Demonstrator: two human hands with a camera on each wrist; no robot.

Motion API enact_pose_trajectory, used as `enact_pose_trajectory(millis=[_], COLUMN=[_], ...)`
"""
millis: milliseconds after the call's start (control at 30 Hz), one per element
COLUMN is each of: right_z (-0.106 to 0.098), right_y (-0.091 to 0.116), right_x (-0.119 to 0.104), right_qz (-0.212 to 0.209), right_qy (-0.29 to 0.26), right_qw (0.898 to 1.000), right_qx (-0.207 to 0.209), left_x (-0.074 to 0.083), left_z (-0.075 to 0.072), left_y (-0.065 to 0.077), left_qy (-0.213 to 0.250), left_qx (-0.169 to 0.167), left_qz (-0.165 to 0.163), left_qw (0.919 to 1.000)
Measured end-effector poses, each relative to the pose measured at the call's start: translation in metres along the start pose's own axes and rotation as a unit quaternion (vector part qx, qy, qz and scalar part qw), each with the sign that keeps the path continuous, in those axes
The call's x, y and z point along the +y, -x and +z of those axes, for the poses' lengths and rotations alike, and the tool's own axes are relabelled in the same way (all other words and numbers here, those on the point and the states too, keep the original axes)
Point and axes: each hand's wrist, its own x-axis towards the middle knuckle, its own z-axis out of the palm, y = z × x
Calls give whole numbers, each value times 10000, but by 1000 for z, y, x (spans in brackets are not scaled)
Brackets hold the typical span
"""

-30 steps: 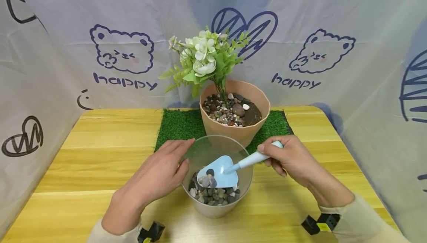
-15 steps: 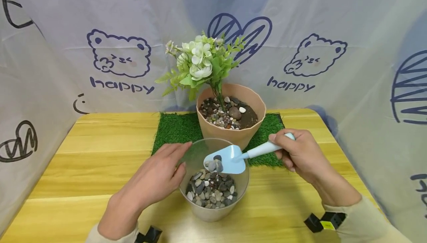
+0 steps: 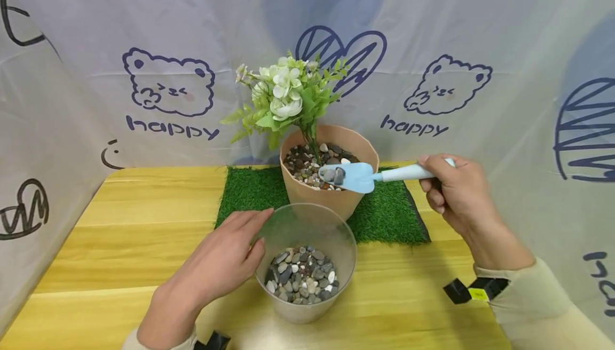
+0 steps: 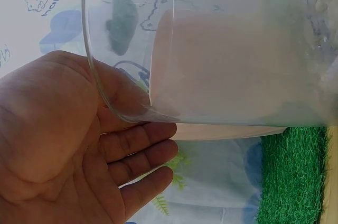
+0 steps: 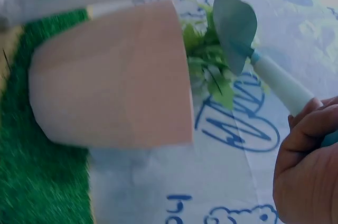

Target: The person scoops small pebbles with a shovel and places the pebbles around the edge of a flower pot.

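Observation:
My right hand (image 3: pixel 458 192) grips the white-and-blue handle of a small light-blue garden trowel (image 3: pixel 357 178). Several grey pebbles (image 3: pixel 332 175) lie on its blade, which is over the near part of a peach flowerpot (image 3: pixel 323 196). White flowers with green leaves (image 3: pixel 286 94) stand in the pot among stones and dark soil. My left hand (image 3: pixel 218 262) rests against the left rim of a clear plastic container (image 3: pixel 307 312), its fingers fairly straight, as the left wrist view (image 4: pixel 140 155) also shows. Mixed pebbles (image 3: pixel 302 275) cover the container's bottom.
Under the flowerpot lies a green artificial-grass mat (image 3: pixel 399 216) on a yellow wooden table (image 3: pixel 144 232). A pale cloth (image 3: pixel 269 14) printed with bears and hearts hangs behind and at both sides.
The trowel with its pebbles has risen out of the clear container and moved forward and right, over the flowerpot, in my right hand. My left hand stays at the container's rim.

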Motion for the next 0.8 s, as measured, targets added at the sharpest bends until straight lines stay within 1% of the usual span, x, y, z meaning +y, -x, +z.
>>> enact_pose_trajectory(millis=[167,333,433,567,800], right_z=[-9,-10,-8,-4,1], right_y=[-17,-32,-39,-46,-53], right_x=[-8,-12,-12,-11,-14], right_qz=[-111,-148,-217,-362,-548], right_qy=[300,856,1343,1994,2554], right_qw=[9979,9911,9825,9668,9493], right_qx=[569,1012,1274,1559,1751], left_x=[1,1,1,1,0], left_z=[0,-1,0,0,1], left_y=[0,0,1,1,1], left_qy=[2,31,44,51,72], left_qx=[-12,-19,-14,2,9], left_qz=[-1,-23,-31,-29,-18], left_qw=[10000,10000,10000,10000,10000])
